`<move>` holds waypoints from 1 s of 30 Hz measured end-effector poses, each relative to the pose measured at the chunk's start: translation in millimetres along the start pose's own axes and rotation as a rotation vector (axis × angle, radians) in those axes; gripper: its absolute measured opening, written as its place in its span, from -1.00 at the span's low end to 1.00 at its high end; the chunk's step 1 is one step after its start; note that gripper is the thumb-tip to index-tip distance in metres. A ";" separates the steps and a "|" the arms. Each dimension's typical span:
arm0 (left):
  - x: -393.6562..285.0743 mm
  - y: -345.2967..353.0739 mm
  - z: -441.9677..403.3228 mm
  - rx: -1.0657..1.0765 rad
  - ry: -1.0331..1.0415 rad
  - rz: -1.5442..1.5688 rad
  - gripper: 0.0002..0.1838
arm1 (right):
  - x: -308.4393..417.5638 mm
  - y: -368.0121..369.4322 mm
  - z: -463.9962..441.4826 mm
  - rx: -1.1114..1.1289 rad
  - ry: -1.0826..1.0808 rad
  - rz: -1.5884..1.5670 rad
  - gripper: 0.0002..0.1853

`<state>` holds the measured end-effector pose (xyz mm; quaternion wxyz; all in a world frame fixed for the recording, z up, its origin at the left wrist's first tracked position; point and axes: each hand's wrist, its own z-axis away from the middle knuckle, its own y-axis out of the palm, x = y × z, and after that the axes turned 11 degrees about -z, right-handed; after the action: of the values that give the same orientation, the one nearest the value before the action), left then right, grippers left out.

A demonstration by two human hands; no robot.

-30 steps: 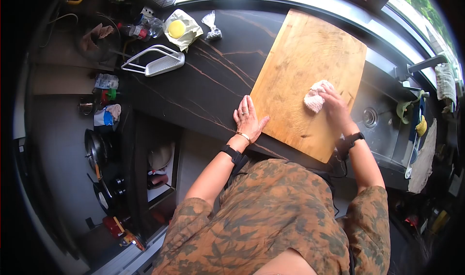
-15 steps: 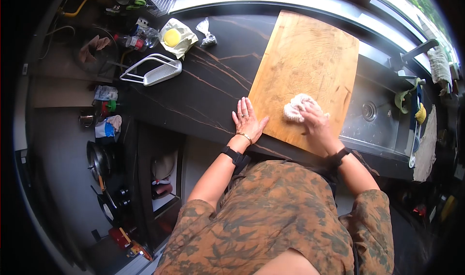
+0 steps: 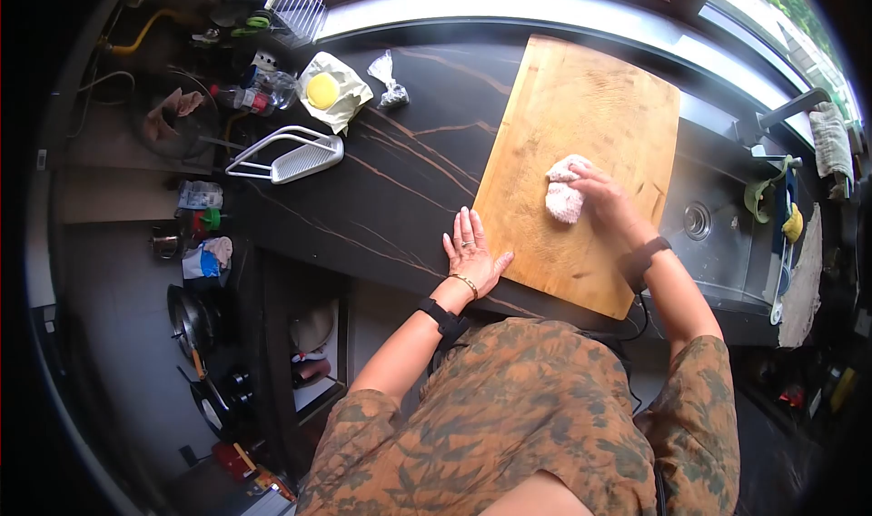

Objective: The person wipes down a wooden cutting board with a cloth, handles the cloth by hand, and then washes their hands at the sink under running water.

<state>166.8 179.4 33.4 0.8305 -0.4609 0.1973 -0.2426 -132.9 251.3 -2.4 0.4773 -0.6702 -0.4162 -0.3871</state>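
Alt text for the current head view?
A bare right hand holds a pale cloth on a wooden cutting board; the left hand lies open at its near-left corner. A metal sink is to the right, a dark counter to the left.

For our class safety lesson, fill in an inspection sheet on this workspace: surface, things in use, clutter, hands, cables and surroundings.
Surface: dark countertop with copper-coloured veins.
Things in use: pale cloth on a wooden board; the board shows darker marks.
Clutter: white handled rack, yellow round item on a wrapper, small knotted bag, all left of the board.
Hands: left hand spread at the board's left edge; right hand grips the cloth.
Cables: dark cord near the board's near right corner; its ends cannot be traced.
Surroundings: sink to the right, window beyond.
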 end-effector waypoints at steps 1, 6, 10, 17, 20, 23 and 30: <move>-0.2 -0.3 0.0 0.000 0.000 0.002 0.17 | -16.3 -8.4 -16.2 -0.064 -0.020 0.063 -0.72; -1.4 0.2 0.2 -0.005 -0.009 -0.001 0.17 | -50.5 -35.9 -90.2 -0.373 0.206 0.279 -0.67; -0.2 -2.0 1.5 0.004 -0.018 0.011 0.18 | -38.9 8.3 -108.4 -0.558 0.191 0.464 -0.68; 2.4 -5.3 4.2 -0.011 0.031 0.066 0.29 | 39.9 96.6 -34.4 -0.154 -0.066 0.204 -0.71; 8.5 3.5 1.6 -0.063 0.042 0.119 0.42 | 47.5 113.5 15.1 -0.032 -0.134 0.101 -0.77; 9.8 7.8 1.6 -0.099 0.058 0.125 0.54 | 74.3 113.6 49.0 0.009 -0.126 0.054 -0.77; 14.6 12.5 0.7 -0.121 0.071 0.077 0.53 | 93.4 83.7 53.1 0.065 0.563 -0.662 -0.71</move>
<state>181.7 177.0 21.5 0.8024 -0.4933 0.2586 -0.2142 -15.8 303.4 43.6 0.4433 -0.3534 -0.4741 -0.6736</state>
